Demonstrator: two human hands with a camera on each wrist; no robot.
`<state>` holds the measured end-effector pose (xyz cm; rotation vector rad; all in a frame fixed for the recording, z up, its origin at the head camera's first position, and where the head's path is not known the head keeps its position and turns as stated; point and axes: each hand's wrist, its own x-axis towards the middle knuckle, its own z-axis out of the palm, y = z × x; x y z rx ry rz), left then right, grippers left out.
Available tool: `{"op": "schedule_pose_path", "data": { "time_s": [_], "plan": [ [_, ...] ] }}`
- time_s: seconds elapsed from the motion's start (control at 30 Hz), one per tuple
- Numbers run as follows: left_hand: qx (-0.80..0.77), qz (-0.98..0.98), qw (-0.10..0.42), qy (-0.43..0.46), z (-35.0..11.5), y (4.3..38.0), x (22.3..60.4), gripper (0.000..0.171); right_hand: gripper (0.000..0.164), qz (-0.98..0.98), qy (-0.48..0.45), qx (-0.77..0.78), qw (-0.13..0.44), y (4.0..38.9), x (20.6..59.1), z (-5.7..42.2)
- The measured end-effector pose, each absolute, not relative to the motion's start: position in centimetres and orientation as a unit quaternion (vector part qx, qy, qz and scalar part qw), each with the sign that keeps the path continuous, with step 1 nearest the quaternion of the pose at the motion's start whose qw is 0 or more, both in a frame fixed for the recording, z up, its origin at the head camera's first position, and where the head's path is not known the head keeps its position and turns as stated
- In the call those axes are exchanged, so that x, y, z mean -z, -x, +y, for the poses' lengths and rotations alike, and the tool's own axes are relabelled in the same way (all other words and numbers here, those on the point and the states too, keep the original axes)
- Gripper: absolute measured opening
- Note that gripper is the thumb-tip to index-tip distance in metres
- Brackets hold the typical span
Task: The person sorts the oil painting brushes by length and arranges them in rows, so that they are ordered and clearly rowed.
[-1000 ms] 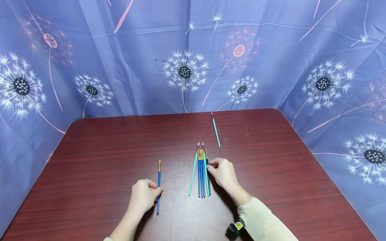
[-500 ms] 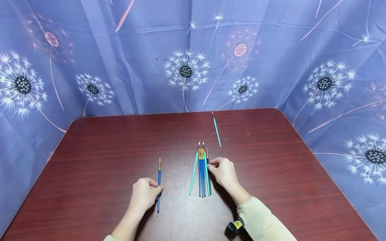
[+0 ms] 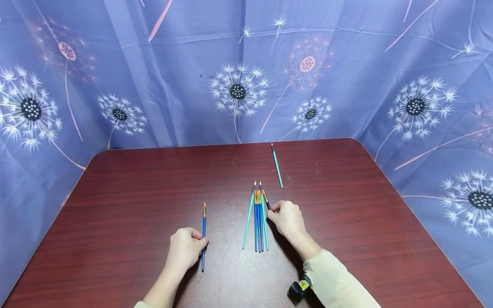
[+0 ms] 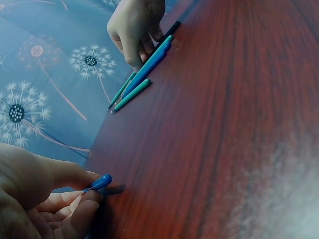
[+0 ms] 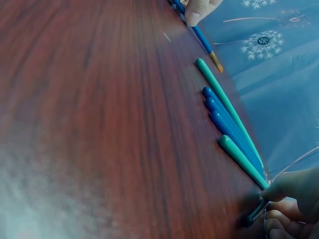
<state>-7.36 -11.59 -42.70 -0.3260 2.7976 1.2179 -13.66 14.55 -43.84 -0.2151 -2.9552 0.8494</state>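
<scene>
My left hand (image 3: 185,249) pinches a blue paintbrush (image 3: 204,220) between thumb and fingers, its bristles pointing away from me. The rounded handle end of that brush shows in the left wrist view. With thumb and fingers, my right hand (image 3: 288,220) holds a black paintbrush (image 3: 267,202), bristles toward the bunch; much of its handle is hidden by the hand. Just left of it lie several blue paintbrushes (image 3: 259,226) side by side. A teal paintbrush (image 3: 248,223) lies slanted on their left, and another teal paintbrush (image 3: 264,220) on their right.
A separate teal paintbrush (image 3: 277,167) lies near the back edge of the dark red wooden table (image 3: 135,201). Behind the table hangs a blue curtain (image 3: 185,85) with dandelion prints. A black device (image 3: 296,291) is strapped at the right sleeve.
The black paintbrush has swung away from the bunch: its handle is now to the right with my right hand, while its bristle end stays by the teal brush. The left hand has barely moved.
</scene>
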Motion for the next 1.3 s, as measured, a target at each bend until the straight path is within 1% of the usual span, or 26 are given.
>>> {"op": "schedule_pose_path", "data": {
  "time_s": [0.5, 0.87, 1.3],
  "plan": [
    [-0.412, 0.903, 0.041, 0.114, -11.27, 7.36, 43.04, 0.012, 0.01, -0.961, 0.068, -0.265, 0.031, 13.64, 43.78, 14.79],
    [-0.408, 0.905, 0.035, 0.115, -11.28, 7.31, 43.02, 0.011, 0.009, -0.951, 0.067, -0.296, 0.053, 13.46, 43.83, 14.8],
    [-0.41, 0.904, 0.033, 0.113, -11.24, 7.19, 42.93, 0.011, 0.008, -0.931, 0.075, -0.353, 0.046, 13.19, 43.75, 14.13]
  ]
}}
